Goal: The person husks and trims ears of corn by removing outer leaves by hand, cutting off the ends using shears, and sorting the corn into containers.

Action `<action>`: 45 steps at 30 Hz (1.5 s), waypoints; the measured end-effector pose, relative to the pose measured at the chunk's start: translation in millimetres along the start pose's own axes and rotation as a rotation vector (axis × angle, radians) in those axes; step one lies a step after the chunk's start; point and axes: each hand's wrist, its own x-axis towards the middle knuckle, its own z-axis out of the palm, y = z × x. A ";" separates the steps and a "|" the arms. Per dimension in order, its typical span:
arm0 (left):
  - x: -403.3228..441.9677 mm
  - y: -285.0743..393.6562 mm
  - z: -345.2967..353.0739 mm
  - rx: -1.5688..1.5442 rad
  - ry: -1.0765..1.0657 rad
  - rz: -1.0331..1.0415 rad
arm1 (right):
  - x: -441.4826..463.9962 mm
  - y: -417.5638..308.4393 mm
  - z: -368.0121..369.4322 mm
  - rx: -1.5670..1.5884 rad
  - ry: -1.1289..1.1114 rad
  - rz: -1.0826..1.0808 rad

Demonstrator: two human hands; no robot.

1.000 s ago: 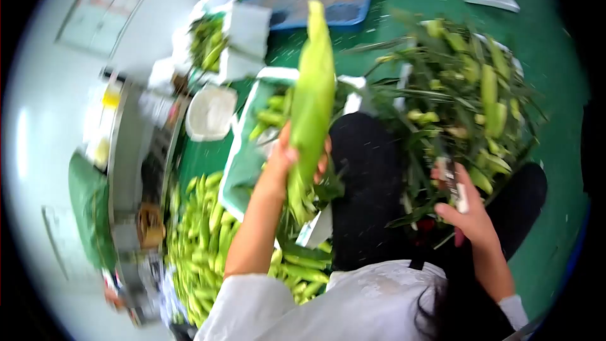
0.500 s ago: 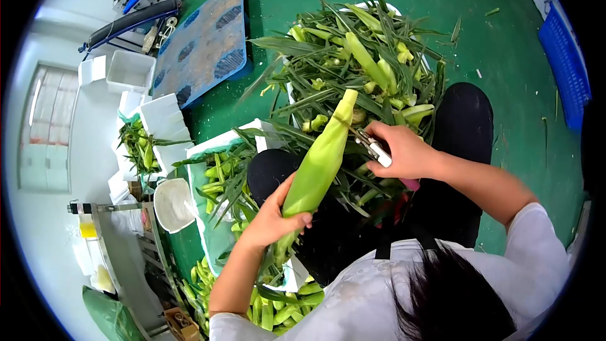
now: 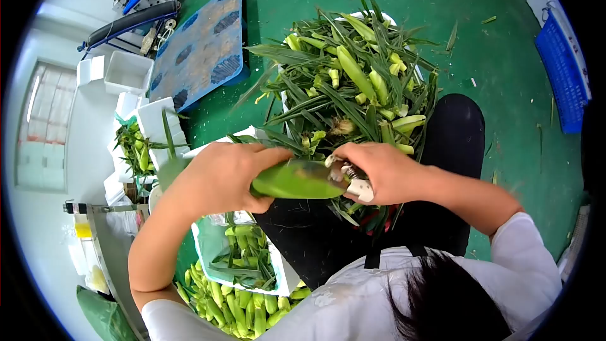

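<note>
My left hand (image 3: 221, 177) is wrapped round a green ear of corn (image 3: 297, 180) still in its husk, held nearly level above my lap. My right hand (image 3: 388, 173) grips a pair of pruning shears (image 3: 360, 188) with pale handles. The shears are at the right end of the ear; their blades are partly hidden, so I cannot tell whether they touch it. Just beyond both hands lies a heap of corn leaves and trimmings (image 3: 315, 104), filling a white container that barely shows.
Left of my legs stands a white foam box (image 3: 287, 273) with corn inside. Many ears of corn (image 3: 240, 309) lie below it. A blue pallet (image 3: 202, 44) leans at the back left, near more foam boxes (image 3: 161, 117). A blue crate (image 3: 562, 69) stands at the right.
The ear has swung from steeply tilted to nearly level, its narrow end now hidden near the shears. My left hand has risen and moved left; the right hand has dropped slightly, moving a little left.
</note>
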 end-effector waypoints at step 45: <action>-7.5 45.3 149.4 -0.515 0.624 -0.352 | -10.5 -5.3 -15.6 -0.177 -0.079 0.082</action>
